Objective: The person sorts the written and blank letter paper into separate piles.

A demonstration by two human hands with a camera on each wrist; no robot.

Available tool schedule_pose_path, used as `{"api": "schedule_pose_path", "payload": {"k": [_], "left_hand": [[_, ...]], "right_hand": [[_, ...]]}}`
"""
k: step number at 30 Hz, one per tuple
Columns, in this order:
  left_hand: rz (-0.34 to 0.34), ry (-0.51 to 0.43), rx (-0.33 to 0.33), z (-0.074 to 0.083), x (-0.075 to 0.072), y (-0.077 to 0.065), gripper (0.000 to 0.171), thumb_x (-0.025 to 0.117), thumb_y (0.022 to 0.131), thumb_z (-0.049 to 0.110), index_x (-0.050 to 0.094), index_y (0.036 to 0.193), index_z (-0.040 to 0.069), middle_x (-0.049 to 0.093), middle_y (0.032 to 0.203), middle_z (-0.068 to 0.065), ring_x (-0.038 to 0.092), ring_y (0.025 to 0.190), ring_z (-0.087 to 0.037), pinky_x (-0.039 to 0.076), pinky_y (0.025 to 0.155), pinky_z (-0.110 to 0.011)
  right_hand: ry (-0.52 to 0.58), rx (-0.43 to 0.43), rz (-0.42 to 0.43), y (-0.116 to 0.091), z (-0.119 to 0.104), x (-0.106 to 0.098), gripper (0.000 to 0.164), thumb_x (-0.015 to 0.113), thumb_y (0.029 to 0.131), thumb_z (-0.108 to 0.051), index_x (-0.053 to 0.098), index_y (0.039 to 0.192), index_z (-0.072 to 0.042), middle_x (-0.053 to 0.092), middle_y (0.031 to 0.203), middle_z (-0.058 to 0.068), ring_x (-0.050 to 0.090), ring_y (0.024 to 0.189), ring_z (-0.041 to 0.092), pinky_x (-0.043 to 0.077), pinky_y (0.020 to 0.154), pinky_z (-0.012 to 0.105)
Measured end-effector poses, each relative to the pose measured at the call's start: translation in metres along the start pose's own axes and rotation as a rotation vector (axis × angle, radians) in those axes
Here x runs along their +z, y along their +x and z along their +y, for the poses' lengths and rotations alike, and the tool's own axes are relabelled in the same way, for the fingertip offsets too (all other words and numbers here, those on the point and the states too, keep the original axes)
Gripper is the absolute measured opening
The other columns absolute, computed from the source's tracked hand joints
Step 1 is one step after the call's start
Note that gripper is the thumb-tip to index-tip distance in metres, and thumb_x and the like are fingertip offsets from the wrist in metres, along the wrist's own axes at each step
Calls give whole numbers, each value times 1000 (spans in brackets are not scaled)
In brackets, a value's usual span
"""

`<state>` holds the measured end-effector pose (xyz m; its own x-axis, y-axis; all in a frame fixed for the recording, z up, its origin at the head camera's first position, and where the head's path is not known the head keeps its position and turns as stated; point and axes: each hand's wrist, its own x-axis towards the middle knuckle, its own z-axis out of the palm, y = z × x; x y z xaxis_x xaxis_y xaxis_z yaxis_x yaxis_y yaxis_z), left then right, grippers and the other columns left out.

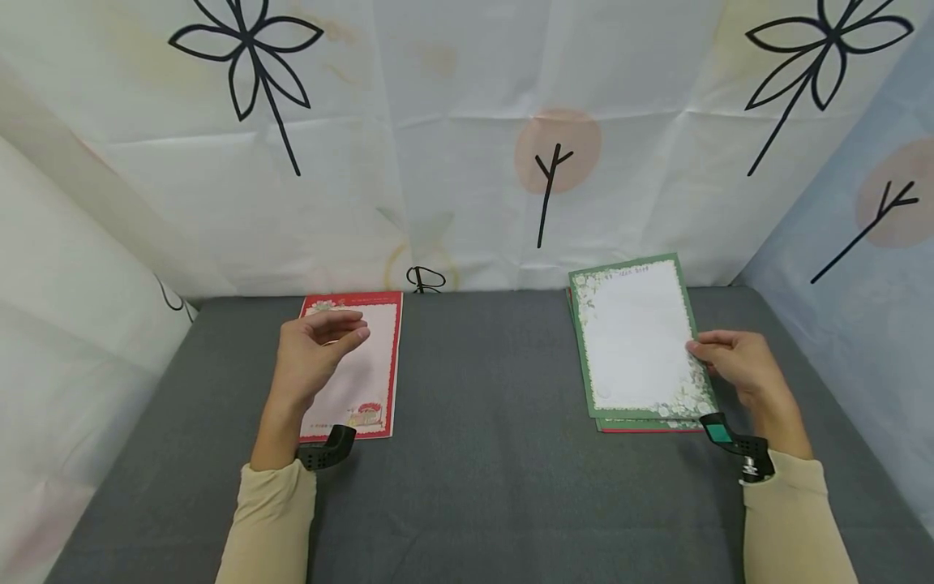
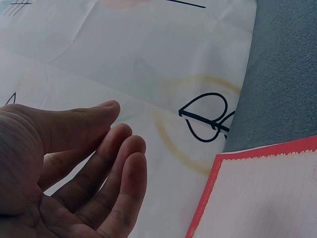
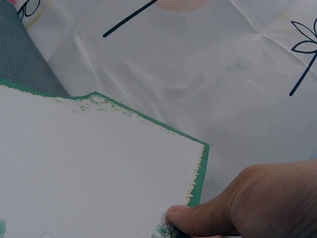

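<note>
My right hand (image 1: pixel 740 365) pinches the right edge of a green-bordered sheet of paper (image 1: pixel 638 341) with white flowers in its corners. In the right wrist view the thumb (image 3: pixel 198 218) lies on top of that sheet's edge. Under it, green and red paper edges (image 1: pixel 649 430) show at the bottom. At left, my left hand (image 1: pixel 314 353) hovers over a red-bordered sheet (image 1: pixel 372 357) with nothing in its grasp. Its thumb and fingers are bent loosely and stand apart in the left wrist view, away from the red-bordered sheet (image 2: pixel 267 193).
A dark grey cloth (image 1: pixel 481 470) covers the table, and bare cloth lies between the two paper piles. White fabric printed with leaves and trees (image 1: pixel 467 162) hangs behind and at both sides. A thin black cord (image 1: pixel 171 296) shows at the back left corner.
</note>
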<state>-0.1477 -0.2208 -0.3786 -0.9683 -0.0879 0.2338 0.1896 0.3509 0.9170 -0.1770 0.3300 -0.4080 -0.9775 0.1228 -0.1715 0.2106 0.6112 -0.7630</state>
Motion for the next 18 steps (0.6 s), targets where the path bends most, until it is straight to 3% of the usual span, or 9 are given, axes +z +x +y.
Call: {"api": "schedule_pose_path", "payload": {"k": [12, 18], "left_hand": [[-5, 3, -12, 2, 1, -1, 30, 78, 91, 8, 71, 116, -7, 71, 105, -25, 69, 88, -5, 56, 76, -18], [-2, 4, -14, 2, 2, 0, 30, 78, 91, 9, 72, 116, -6, 72, 105, -24, 69, 88, -6, 56, 76, -19]], "right_hand": [[-25, 37, -35, 0, 6, -5, 62, 51, 107, -33, 44, 140, 18, 42, 139, 42, 48, 117, 56, 42, 92, 68], [-48, 48, -16, -1, 6, -5, 59, 54, 105, -31, 47, 138, 18, 44, 138, 42, 49, 118, 57, 44, 90, 67]]}}
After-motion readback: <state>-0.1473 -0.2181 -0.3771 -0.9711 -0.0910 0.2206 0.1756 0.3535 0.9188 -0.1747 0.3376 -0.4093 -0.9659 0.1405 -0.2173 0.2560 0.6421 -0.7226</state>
